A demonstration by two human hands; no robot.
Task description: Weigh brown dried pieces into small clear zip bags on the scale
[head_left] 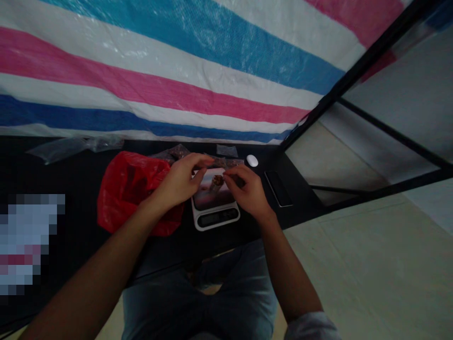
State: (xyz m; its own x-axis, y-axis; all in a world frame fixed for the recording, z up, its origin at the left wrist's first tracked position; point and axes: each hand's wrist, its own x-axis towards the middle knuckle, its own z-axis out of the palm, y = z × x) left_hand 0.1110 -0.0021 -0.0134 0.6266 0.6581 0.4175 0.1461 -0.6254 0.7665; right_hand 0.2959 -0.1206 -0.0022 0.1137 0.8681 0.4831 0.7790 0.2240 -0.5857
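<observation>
Head view: black tabletop (71,182) runs below a hanging plastic sheet (198,61) striped blue, white and pink; glossy creases noted. At right, a dark frame (354,82) stands against pale panels, with pale floor (371,264) beneath. Lighting dim. The person's jeans (226,283) show at the near edge.

White scale (215,219) on the tabletop, display facing the person. Small clear bag (215,182) with brown pieces at its top, over the scale's platform, between both hands. Left hand (182,182): fingers curved, thumb and index apart, just beside the bag. Right hand (247,189): thumb and index close together at the bag's top; pinch or light touch, cannot tell.

Red plastic bag (122,203) left of the scale, partly behind the left forearm. Beyond the scale: clear packets (231,162) with brown contents. Right: white oval object (252,160), dark phone (278,189). Far left: crumpled clear film (65,148); pixelated pale patch (26,241), unreadable
</observation>
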